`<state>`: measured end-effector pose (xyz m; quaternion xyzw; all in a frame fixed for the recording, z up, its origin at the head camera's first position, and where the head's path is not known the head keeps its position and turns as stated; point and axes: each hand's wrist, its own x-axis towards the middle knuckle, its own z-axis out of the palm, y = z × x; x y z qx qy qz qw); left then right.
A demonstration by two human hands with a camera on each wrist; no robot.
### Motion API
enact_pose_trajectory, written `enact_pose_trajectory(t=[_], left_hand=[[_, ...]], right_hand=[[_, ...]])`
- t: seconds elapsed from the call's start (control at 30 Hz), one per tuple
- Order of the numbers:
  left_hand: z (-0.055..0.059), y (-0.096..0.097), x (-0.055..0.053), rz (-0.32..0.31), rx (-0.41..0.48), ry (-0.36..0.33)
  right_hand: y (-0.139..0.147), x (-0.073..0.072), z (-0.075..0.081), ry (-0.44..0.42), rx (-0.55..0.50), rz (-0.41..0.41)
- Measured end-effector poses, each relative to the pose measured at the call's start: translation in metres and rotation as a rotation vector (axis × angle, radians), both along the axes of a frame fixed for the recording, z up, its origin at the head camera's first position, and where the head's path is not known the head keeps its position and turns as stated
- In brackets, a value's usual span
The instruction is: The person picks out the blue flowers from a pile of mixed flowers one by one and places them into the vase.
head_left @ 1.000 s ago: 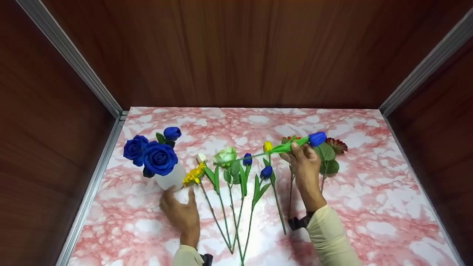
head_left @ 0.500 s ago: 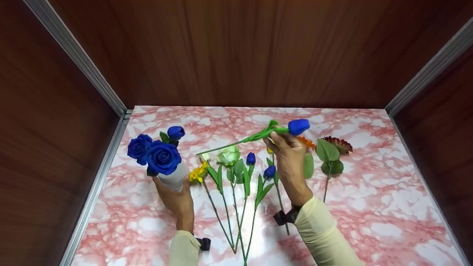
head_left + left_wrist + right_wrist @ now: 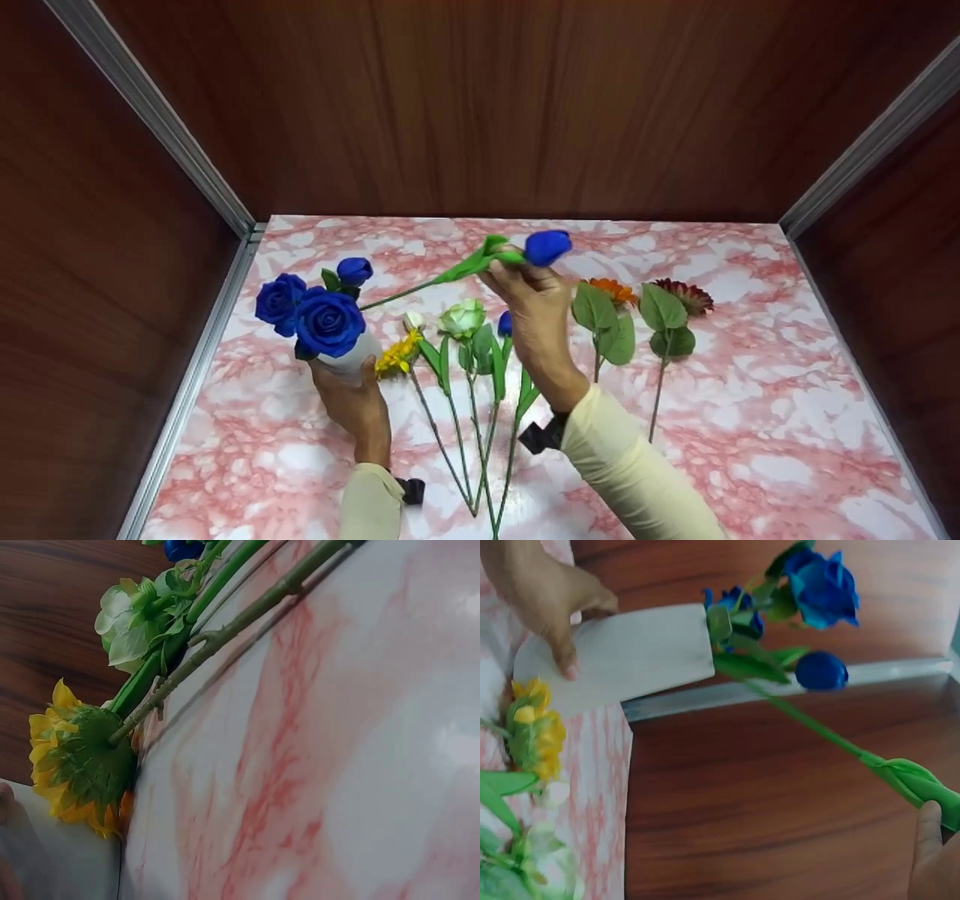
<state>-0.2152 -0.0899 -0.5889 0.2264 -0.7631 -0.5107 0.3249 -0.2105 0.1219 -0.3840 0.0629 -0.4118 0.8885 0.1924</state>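
Observation:
My left hand point(image 3: 352, 411) holds a white vase point(image 3: 354, 363) around its side, with the thumb on the near right. Blue roses point(image 3: 328, 321) and a blue tulip point(image 3: 355, 271) stand in the vase. Between thumb and fingers of my right hand point(image 3: 536, 315) is another blue tulip point(image 3: 547, 247), pinched by its green leaves below the bloom. Its stem slants down left to the vase's mouth, where the roses hide the tip in the head view. In the right wrist view, the stem point(image 3: 810, 722) reaches the flowers at the opening of the vase point(image 3: 645, 652); whether it is inside I cannot tell.
On the pink marbled table lie a yellow sunflower point(image 3: 399, 354), a pale green rose point(image 3: 462, 319), a white bud point(image 3: 413, 321) and a blue tulip partly covered by my right hand. An orange flower point(image 3: 613, 291) and a dark red flower point(image 3: 686, 297) lie right. Wooden panels enclose the table.
My left hand has closed around the vase. My right hand has carried the blue tulip left and slightly away from me, bringing its stem end to the vase's mouth.

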Motion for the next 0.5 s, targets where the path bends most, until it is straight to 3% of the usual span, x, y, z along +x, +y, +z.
enact_pose_trajectory(t=[0.3,0.5], left_hand=[[-0.005,0.0,0.001,-0.009,0.004,0.069],[-0.004,0.0,0.002,-0.025,0.022,0.034]], right_hand=[[-0.03,-0.004,0.007,0.086,0.009,0.0],[-0.043,-0.005,0.005,0.097,0.041,0.007]])
